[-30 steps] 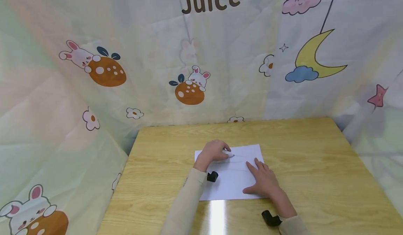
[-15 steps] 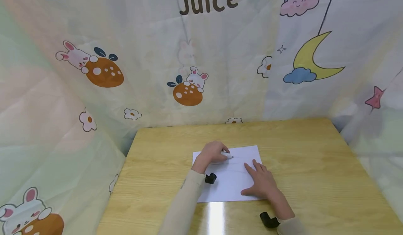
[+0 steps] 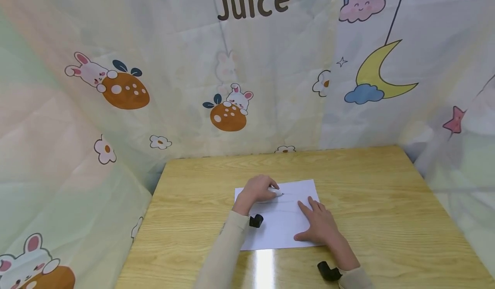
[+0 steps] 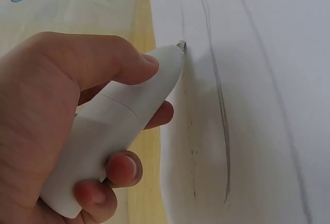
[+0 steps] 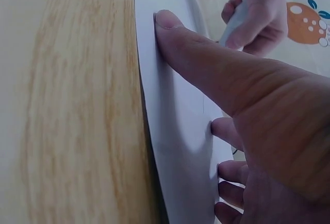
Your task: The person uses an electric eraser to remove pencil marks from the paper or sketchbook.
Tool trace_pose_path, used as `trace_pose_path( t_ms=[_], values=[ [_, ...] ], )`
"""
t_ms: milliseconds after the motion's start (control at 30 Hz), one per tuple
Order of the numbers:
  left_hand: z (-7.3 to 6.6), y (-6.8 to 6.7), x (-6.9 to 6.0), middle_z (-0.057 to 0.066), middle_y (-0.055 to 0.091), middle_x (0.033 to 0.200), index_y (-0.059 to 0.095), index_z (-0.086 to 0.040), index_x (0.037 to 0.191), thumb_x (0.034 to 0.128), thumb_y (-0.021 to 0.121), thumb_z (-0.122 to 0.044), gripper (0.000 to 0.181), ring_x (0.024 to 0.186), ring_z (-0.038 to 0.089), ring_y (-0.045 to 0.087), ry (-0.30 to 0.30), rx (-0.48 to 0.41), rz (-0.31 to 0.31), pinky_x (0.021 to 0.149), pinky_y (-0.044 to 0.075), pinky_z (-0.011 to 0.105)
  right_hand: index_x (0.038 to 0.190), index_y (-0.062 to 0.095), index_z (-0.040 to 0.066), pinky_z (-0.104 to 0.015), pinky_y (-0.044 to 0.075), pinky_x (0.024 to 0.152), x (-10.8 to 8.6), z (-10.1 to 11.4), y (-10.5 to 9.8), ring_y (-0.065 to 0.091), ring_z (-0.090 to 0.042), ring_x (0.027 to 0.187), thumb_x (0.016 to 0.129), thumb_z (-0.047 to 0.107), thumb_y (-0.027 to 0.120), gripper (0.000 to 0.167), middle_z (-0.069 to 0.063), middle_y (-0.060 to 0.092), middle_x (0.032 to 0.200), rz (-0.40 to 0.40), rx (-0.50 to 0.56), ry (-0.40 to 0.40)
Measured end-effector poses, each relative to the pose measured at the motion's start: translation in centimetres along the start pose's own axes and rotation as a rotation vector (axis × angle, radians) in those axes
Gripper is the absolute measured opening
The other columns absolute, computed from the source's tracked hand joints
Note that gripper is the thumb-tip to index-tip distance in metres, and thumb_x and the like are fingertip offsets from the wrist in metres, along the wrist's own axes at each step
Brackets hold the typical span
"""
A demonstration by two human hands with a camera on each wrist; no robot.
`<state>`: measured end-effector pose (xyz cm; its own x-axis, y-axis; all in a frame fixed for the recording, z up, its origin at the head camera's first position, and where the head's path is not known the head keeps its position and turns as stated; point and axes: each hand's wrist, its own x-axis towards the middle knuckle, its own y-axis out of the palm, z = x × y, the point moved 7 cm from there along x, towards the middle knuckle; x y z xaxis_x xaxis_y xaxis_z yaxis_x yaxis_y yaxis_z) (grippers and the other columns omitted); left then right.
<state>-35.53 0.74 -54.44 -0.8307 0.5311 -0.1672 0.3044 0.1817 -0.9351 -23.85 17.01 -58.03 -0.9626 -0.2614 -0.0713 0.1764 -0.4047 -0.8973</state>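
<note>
Pale fabric backdrop [image 3: 174, 65] w/ bunny prints [image 3: 229, 116] fills upper half & both sides; "Juice" lettering [image 3: 253, 4] top ctr, yellow moon [image 3: 369, 67] upper R, soft-looking pink print [image 3: 454, 120] far R, maybe a star. Wood-grain surface [image 3: 379, 194] lower ctr, glare strip [image 3: 264, 265] btm ctr.

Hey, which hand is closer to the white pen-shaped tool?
Left. The left hand grips the white pen-shaped tool; the right hand is apart from it, spread over the right edge of the white paper.
</note>
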Motion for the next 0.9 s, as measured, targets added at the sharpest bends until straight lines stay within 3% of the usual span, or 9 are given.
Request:
trace_pose_path(
  t_ms=[100, 300, 533, 800, 900],
  values=[
    [0.44, -0.30, -0.20, -0.012, 0.069, 0.107, 0.077, -0.028, 0.106, 0.0846, 0.069, -0.027, 0.023, 0.097, 0.007, 0.061, -0.008, 0.012, -0.008, 0.075, 0.049, 0.027, 0.145, 0.046, 0.008, -0.069, 0.028, 0.096, 0.20, 0.05, -0.13, 0.028, -0.052, 0.132, 0.059, 0.060, 0.084, 0.108, -0.030, 0.028, 0.150, -0.005, 0.002, 0.002],
    [0.30, -0.40, 0.02, -0.011, 0.069, 0.105, 0.076, -0.027, 0.107, 0.0851, 0.068, -0.029, 0.023, 0.087, 0.006, 0.060, 0.037, -0.010, -0.016, 0.070, 0.047, 0.027, 0.146, 0.045, 0.009, -0.069, 0.027, 0.097, 0.55, 0.12, -0.15, 0.027, -0.051, 0.133, 0.060, 0.060, 0.084, 0.107, -0.029, 0.027, 0.151, 0.001, -0.002, -0.002],
    [0.79, -0.13, -0.03, -0.011, 0.069, 0.105, 0.077, -0.027, 0.105, 0.0840, 0.071, -0.028, 0.022, 0.087, 0.004, 0.060, 0.006, -0.008, -0.008, 0.069, 0.047, 0.026, 0.146, 0.045, 0.008, -0.069, 0.027, 0.097, 0.49, 0.13, -0.11, 0.027, -0.052, 0.133, 0.060, 0.060, 0.084, 0.108, -0.030, 0.027, 0.150, 0.015, 0.001, 0.003],
    [0.13, 0.10, 0.09, -0.012, 0.069, 0.102, 0.077, -0.027, 0.105, 0.0854, 0.070, -0.029, 0.021, 0.075, 0.005, 0.056, 0.051, -0.031, -0.015, 0.065, 0.045, 0.025, 0.146, 0.045, 0.008, -0.069, 0.026, 0.098, 0.27, 0.25, -0.13, 0.026, -0.052, 0.133, 0.061, 0.058, 0.085, 0.107, -0.030, 0.026, 0.150, 0.017, 0.010, 0.007],
    [0.27, 0.40, -0.23, -0.013, 0.069, 0.100, 0.077, -0.028, 0.104, 0.0847, 0.071, -0.030, 0.020, 0.079, 0.005, 0.057, 0.035, -0.019, -0.005, 0.066, 0.046, 0.026, 0.145, 0.045, 0.007, -0.069, 0.026, 0.097, -0.12, 0.32, 0.07, 0.026, -0.052, 0.133, 0.060, 0.058, 0.085, 0.107, -0.030, 0.027, 0.150, 0.026, 0.013, 0.020]
  ],
)
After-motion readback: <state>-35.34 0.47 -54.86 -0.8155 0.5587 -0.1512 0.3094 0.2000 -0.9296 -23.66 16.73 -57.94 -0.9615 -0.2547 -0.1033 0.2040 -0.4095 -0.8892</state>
